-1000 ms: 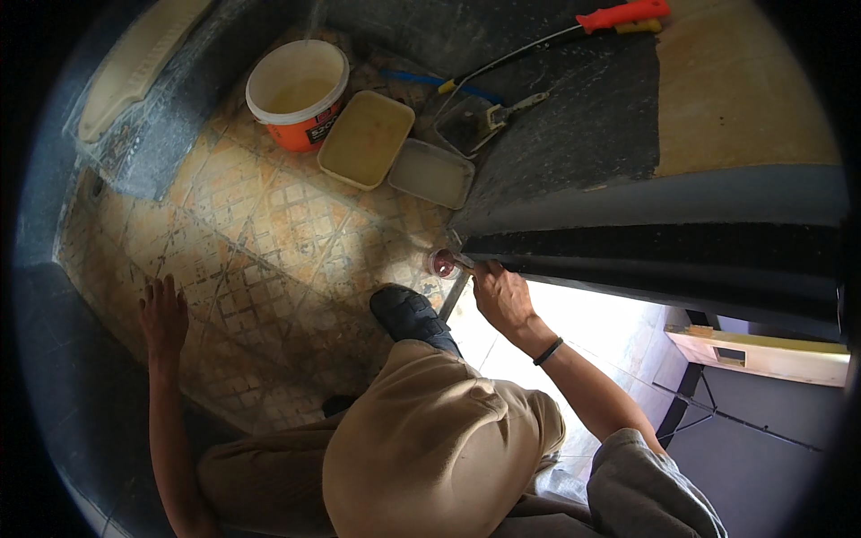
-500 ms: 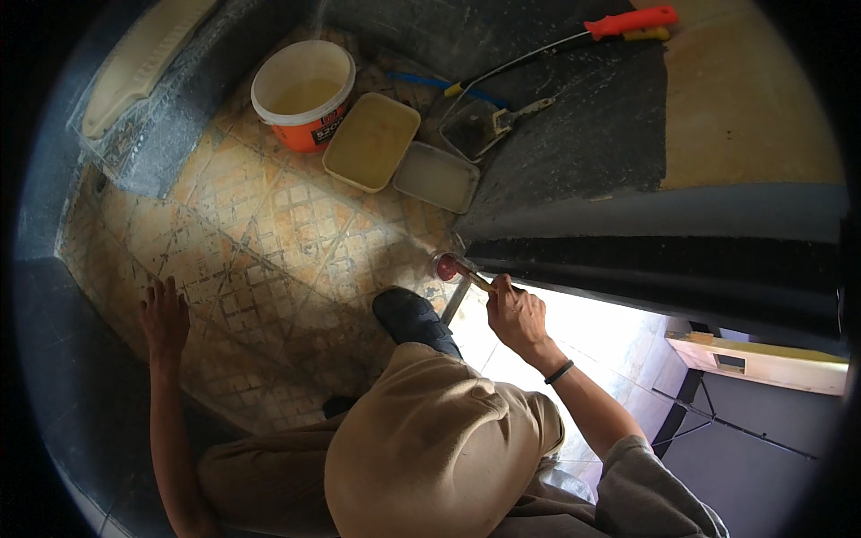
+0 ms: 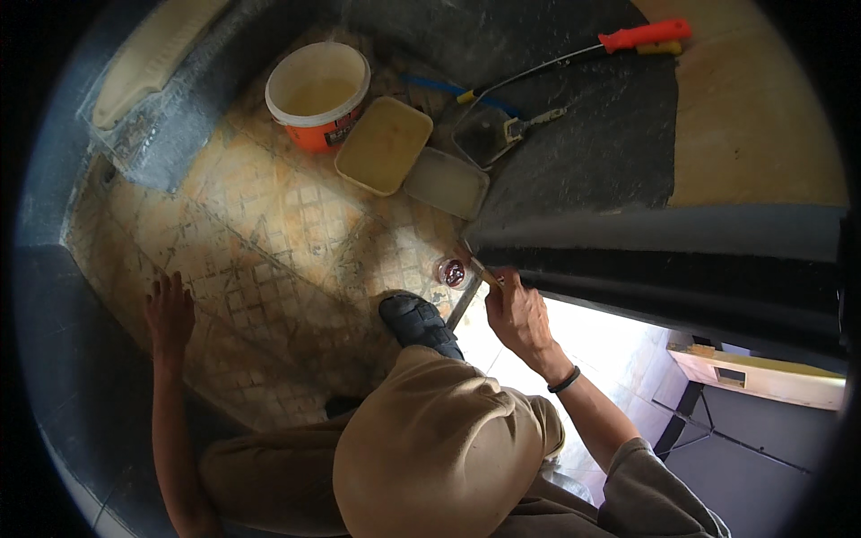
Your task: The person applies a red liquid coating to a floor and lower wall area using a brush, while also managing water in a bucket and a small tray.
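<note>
The right hand [image 3: 518, 316] held a slim, wooden-handled, brush-like tool [image 3: 486, 274] in a narrow grip, fingers closed round the handle. Its far end stood just beside a small, round cup of dark red content [image 3: 451, 273], close to the end of a long black frame member [image 3: 628, 280]; whether it touched the frame could not be determined. The cup stood on the worn, tan, patterned tile floor [image 3: 269, 204], near the dark strapped sandal [image 3: 413, 316]. The left hand [image 3: 170, 321] was empty, fingers spread, well apart from the cup; contact with any surface could not be confirmed.

It was judged that good handling called for a light, steady hold, a lightly loaded tip and short, controlled strokes. The cup's closeness to both sandal and tool posed a tipping risk; a still foot and a clear wrist path were advisable.
</note>
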The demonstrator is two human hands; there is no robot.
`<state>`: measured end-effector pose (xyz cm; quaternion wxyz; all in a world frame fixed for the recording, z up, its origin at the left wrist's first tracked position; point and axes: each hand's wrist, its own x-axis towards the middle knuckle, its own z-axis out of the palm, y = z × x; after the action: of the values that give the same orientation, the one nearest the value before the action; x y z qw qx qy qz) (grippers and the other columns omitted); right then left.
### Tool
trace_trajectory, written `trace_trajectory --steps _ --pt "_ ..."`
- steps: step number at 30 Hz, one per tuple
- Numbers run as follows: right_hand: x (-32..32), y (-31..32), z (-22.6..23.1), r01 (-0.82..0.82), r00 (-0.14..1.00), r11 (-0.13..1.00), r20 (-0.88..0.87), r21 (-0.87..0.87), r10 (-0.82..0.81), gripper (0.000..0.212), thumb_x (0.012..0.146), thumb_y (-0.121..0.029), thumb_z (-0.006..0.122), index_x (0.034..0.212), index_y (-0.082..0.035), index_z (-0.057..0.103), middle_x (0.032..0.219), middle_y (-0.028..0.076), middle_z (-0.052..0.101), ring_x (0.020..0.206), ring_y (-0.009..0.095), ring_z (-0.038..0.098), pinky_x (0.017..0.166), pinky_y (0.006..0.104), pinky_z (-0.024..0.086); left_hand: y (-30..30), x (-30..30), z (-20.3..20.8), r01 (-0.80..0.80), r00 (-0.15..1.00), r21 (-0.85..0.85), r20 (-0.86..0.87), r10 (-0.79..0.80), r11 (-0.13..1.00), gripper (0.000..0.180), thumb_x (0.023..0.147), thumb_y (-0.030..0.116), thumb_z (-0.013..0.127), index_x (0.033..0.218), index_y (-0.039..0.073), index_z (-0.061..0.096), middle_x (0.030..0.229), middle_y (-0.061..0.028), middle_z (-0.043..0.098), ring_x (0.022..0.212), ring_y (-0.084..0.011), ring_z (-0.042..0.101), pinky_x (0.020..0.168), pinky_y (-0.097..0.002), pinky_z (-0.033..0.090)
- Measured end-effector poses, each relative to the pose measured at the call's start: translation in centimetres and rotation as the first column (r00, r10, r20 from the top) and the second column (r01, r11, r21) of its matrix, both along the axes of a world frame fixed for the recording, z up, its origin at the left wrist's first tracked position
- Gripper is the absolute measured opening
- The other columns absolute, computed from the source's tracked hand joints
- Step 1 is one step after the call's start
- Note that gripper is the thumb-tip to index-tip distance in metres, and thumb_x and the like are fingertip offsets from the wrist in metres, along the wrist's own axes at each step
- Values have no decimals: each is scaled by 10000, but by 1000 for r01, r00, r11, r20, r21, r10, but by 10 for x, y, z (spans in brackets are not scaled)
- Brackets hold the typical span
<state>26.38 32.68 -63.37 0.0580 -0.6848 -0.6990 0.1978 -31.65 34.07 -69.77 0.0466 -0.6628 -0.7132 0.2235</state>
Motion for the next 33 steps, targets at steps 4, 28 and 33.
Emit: trace_trajectory --steps 4,28,33 --pt "-21 33 5 -39 980 971 -183 236 84 252 932 -62 558 1176 2 559 724 277 631 645 465 642 599 536 509 -2 2 10 -17 1000 17 17 17 1000 450 1012 246 566 1417 56 519 1351 -175 595 1289 -354 554 1039 -510 457" --pt "-126 111 -69 -77 495 812 -729 -578 -472 350 1069 -264 431 1327 -32 475 1006 129 681 751 152 634 627 340 550 34 58 12 -363 357 -319 821 447 876 400 986 419 648 1119 50 724 972 -97 726 852 -249 702 752 -379 544" --pt "-183 77 -25 -439 322 593 -734 -675 -598 417 1074 -232 416 1437 -55 313 1254 186 662 944 278 722 818 418 617 62 179 59 -165 -175 -685 729 662 710 460 1021 469 600 1153 39 697 1067 -69 684 918 -187 650 779 -356 535"
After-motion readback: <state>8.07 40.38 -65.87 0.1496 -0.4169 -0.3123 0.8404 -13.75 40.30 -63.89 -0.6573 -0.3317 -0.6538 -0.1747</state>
